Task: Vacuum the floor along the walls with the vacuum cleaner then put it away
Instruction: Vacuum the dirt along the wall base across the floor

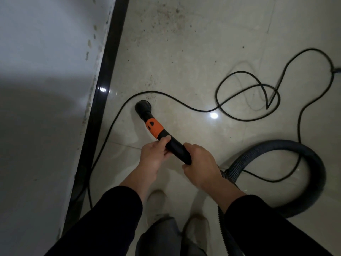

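- Beside the black baseboard, on pale floor tile: vacuum wand slants down, with its round nozzle at the tile near the skirting.
- Left hand: fingers clamped round the wand just behind the orange collar.
- Right hand: fingers wrapped round the wand's rear end.
- Ribbed hose loops to the right.
- Power cord curves past the nozzle and coils loosely beyond.
- Dark specks scattered on the tile ahead.

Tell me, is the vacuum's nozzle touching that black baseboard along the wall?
Apart. The head view shows a strip of pale floor and the black cord lying between the nozzle and the baseboard.
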`<state>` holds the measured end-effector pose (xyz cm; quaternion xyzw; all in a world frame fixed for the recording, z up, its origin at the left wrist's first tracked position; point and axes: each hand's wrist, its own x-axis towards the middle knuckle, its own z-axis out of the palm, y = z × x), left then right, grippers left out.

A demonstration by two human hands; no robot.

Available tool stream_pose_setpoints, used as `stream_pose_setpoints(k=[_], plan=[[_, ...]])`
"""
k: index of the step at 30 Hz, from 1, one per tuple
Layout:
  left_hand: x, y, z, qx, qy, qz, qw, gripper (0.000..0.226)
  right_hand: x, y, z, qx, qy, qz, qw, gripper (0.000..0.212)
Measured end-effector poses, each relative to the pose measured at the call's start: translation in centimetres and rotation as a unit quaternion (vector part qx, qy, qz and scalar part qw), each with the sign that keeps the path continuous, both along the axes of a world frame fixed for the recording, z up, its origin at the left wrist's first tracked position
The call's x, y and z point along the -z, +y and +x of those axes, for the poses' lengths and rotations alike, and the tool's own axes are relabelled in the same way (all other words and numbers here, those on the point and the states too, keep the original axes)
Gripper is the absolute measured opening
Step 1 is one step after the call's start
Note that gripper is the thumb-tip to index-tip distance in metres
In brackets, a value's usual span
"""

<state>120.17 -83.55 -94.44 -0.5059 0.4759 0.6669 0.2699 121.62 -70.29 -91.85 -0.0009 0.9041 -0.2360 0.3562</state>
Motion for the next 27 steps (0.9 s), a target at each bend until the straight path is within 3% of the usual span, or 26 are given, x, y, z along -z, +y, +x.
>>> stream_pose_setpoints(k=[18,27], plan=[[-2.0,6.1,1.4,0.073,-0.03,0.019,0.997,0.013,-1.9,6.1,2.7,0.041,-0.041,0.021,0.998,0.021],[-2.4,9.3,-0.3,0.059,-0.039,0.025,0.997,0.013,-1.9,9.3,1.0,0.049,-0.045,0.003,0.998,0.021]])
